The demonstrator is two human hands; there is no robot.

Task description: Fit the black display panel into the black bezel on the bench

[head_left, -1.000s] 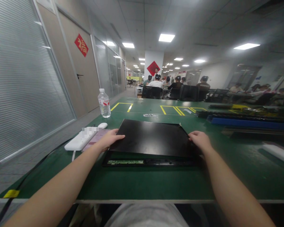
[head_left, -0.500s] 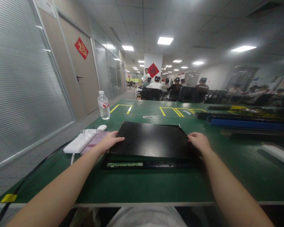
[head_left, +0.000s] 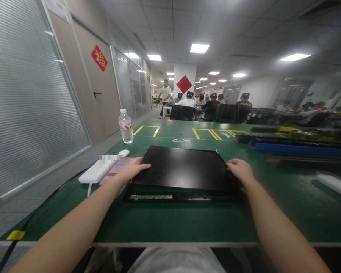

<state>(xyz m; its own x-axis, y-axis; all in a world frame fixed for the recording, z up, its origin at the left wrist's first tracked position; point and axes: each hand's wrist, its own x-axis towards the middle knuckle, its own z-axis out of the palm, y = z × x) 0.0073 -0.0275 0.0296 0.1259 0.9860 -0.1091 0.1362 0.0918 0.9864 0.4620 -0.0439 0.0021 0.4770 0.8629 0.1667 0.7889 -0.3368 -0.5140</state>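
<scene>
A flat, glossy black screen panel (head_left: 184, 167) lies before me on the green table, its near edge a little raised. Below that edge shows a dark frame (head_left: 210, 197) with a narrow green circuit board (head_left: 152, 196) at its left part. My left hand (head_left: 136, 168) is closed on the panel's left edge, thumb on top and the other fingers partly hidden. At the right edge, my right hand (head_left: 240, 168) pinches the panel between thumb and fingers. What lies beneath the panel is hidden.
Left of the panel are a white power strip (head_left: 98, 170), a pinkish flat item (head_left: 116, 172), a white mouse (head_left: 124, 153) and a water bottle (head_left: 126, 127). Dark strips and a blue bar (head_left: 295, 147) lie at right, near a white long object (head_left: 333, 184). People sit beyond the table.
My hands and the panel keep nearly the same pose; the whole view has shifted slightly. In the background, a standing person has moved left, out from beside the pillar.
</scene>
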